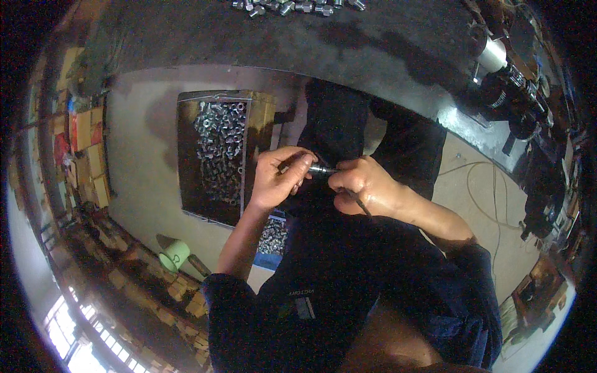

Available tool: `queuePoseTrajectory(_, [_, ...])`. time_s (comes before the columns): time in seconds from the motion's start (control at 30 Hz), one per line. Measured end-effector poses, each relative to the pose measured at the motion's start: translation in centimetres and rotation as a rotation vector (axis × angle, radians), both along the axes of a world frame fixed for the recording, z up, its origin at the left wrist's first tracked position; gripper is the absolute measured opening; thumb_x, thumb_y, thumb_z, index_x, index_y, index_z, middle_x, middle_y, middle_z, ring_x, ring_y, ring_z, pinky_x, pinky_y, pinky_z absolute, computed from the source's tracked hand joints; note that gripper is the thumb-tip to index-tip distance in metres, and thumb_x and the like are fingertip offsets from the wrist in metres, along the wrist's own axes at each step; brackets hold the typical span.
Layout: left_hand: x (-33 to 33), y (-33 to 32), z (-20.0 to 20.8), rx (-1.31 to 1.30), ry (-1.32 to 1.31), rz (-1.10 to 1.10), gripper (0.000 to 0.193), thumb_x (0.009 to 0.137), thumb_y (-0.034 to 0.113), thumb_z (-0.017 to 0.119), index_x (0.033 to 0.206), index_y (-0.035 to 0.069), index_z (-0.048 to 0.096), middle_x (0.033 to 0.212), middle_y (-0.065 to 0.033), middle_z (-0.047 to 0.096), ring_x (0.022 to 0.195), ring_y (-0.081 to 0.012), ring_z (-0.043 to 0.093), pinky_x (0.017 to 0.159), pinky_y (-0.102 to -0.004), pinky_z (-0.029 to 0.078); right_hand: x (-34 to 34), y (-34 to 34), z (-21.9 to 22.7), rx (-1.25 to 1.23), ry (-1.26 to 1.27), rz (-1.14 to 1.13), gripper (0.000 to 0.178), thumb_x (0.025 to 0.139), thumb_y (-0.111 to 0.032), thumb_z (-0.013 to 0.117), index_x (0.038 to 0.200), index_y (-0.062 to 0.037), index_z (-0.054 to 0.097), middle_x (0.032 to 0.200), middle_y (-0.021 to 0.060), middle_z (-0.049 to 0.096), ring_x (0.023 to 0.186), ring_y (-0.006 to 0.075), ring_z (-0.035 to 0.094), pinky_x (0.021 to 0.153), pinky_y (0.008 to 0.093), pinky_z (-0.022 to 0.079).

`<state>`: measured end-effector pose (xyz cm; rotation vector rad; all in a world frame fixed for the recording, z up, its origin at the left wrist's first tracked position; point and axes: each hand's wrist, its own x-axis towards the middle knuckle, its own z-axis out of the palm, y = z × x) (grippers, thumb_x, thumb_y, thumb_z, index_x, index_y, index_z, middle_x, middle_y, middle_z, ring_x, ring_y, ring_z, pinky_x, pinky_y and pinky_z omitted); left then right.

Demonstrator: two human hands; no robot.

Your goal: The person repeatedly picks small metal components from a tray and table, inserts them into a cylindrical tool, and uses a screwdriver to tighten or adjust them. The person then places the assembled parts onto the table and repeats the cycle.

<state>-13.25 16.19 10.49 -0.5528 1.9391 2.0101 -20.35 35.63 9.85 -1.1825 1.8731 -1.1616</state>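
Note:
Above my lap, my left hand (pixel 283 175) is closed on a small shiny cylindrical metal fitting (pixel 319 169), pinched between thumb and fingers. My right hand (pixel 365 185) is just beside it, fingers curled round a thin dark rod-like tool (pixel 362 205) whose end sticks out below the palm. The right fingertips meet the fitting's right end. Whether the tool's other end touches the fitting is hidden by the fingers.
Left of my legs stands a dark box (pixel 188 155) holding many metal fittings (pixel 221 127). Below it is a blue container (pixel 267 260) of smaller parts. More fittings (pixel 305 7) lie on the dark bench (pixel 205 40). Machinery (pixel 513 78) stands right; a cable (pixel 469 186) crosses the floor.

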Motion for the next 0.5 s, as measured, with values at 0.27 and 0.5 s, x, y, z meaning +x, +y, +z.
queuePoseTrajectory(0.27, [-0.37,0.11,0.36,0.041,0.194,-0.116,0.028,0.081,0.006,0.064,0.107,0.000,0.056,0.086,-0.0028,0.059,0.067,-0.0070,0.055,0.060,-0.0209,0.047,0.38,0.09,-0.05,0.010,0.058,-0.050,0.016,0.060,-0.018,0.065,0.067,-0.0053,0.057,0.064,0.0162,0.055,0.062,0.0355,0.058,0.055,0.0455,0.047])
queuePoseTrajectory(0.5, [-0.54,0.03,0.27,-0.044,0.203,-0.155,0.023,0.083,0.006,0.061,0.105,0.000,0.055,0.083,-0.0022,0.057,0.067,-0.0079,0.056,0.061,-0.0227,0.047,0.50,0.07,0.20,0.006,0.089,-0.091,0.017,0.059,-0.017,0.066,0.065,-0.0046,0.055,0.061,0.0154,0.053,0.060,0.0354,0.057,0.054,0.0449,0.047])
